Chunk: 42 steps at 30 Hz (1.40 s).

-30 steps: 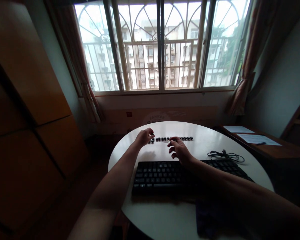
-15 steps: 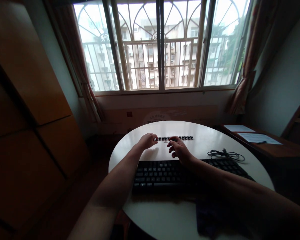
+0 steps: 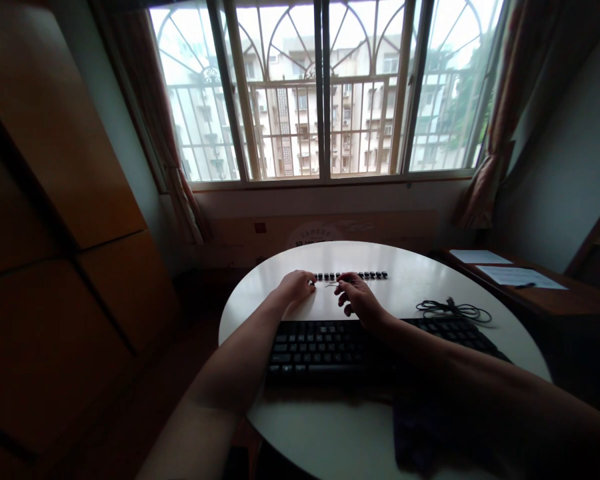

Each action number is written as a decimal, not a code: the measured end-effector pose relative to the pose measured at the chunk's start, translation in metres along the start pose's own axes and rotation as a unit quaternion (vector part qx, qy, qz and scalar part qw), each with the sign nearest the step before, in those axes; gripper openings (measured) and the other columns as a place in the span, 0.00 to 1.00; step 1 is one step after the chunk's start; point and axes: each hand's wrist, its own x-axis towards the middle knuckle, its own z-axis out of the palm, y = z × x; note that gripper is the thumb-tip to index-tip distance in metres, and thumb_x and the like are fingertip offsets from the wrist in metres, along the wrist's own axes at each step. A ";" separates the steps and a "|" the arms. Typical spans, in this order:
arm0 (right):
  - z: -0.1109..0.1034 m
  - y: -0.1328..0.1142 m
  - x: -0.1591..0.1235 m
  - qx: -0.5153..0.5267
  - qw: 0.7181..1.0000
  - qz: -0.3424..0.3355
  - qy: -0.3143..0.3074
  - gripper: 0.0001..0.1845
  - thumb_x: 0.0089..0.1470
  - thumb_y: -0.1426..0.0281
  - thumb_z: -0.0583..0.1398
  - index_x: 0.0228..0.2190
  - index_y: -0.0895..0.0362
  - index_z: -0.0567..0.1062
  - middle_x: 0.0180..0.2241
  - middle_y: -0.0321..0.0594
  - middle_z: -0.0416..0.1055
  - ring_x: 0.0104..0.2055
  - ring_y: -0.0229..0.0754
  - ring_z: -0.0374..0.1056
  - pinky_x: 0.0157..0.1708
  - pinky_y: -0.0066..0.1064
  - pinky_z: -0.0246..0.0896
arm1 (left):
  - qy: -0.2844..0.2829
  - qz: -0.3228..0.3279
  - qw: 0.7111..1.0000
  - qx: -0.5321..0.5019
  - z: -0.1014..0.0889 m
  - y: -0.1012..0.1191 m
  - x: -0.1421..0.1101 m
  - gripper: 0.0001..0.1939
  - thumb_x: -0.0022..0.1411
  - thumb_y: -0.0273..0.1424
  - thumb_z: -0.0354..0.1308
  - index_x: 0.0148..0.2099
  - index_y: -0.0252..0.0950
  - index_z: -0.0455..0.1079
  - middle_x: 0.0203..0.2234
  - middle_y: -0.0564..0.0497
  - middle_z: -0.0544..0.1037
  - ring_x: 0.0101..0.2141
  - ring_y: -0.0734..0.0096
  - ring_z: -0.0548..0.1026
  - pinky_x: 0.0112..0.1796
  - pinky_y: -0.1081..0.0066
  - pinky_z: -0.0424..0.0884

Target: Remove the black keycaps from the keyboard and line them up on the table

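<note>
Black keycaps [image 3: 333, 276] stand in a row across the white round table [image 3: 260, 280]. At the row's left end, my left hand [image 3: 296, 287] has its fingers curled together around a small dark keycap [image 3: 315, 276], mostly hidden by the fingertips. My right hand [image 3: 356, 293] is closed in front of the row and covers part of it. Between its thumb and forefinger is a thin wire tool [image 3: 331, 285], its tip pointing left. Below both hands lies a black keyboard [image 3: 325, 348], partly hidden under my right forearm.
A coiled black cable [image 3: 453, 309] rests behind the keyboard's right end. Dark cloth [image 3: 420, 433] lies at the table's near side. Right of the table, a brown desk [image 3: 520, 300] holds paper sheets [image 3: 523, 277] and a pen [image 3: 525, 287]. A wooden cabinet [image 3: 55, 300] stands left.
My left fingers have come down and closer to the row, and one more keycap shows at its left end. My right hand stays almost still with the wire tool.
</note>
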 end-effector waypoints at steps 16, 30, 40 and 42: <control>-0.002 0.003 0.001 -0.007 1.000 -0.008 -0.003 0.13 0.48 0.63 0.59 0.36 0.54 0.65 0.26 0.31 0.67 0.19 0.34 0.61 0.09 0.20 0.50 | -0.004 0.043 0.999 -0.033 -0.008 -0.011 0.002 0.12 0.53 0.34 0.63 0.41 0.40 0.80 0.29 0.51 0.79 0.30 0.69 0.74 0.33 0.74 0.66; -0.001 0.002 0.001 -0.009 1.000 -0.010 -0.007 0.14 0.47 0.62 0.59 0.35 0.54 0.65 0.26 0.31 0.66 0.19 0.34 0.61 0.09 0.21 0.49 | 0.007 0.045 0.999 0.002 -0.007 -0.010 0.003 0.07 0.54 0.29 0.61 0.36 0.41 0.80 0.29 0.52 0.80 0.30 0.70 0.74 0.33 0.74 0.66; -0.002 0.002 0.001 -0.015 1.000 -0.011 -0.009 0.15 0.47 0.62 0.60 0.36 0.54 0.65 0.26 0.31 0.66 0.20 0.34 0.61 0.09 0.21 0.50 | 0.029 0.015 0.999 0.035 0.002 -0.007 0.006 0.07 0.57 0.29 0.61 0.37 0.42 0.79 0.35 0.50 0.80 0.37 0.65 0.76 0.41 0.71 0.69; -0.002 0.002 0.001 -0.015 1.000 -0.011 -0.010 0.15 0.47 0.62 0.60 0.36 0.54 0.65 0.26 0.32 0.66 0.20 0.34 0.61 0.09 0.21 0.50 | 0.032 0.010 0.999 0.038 0.002 -0.007 0.006 0.07 0.57 0.30 0.61 0.38 0.41 0.79 0.35 0.49 0.79 0.37 0.65 0.76 0.41 0.70 0.69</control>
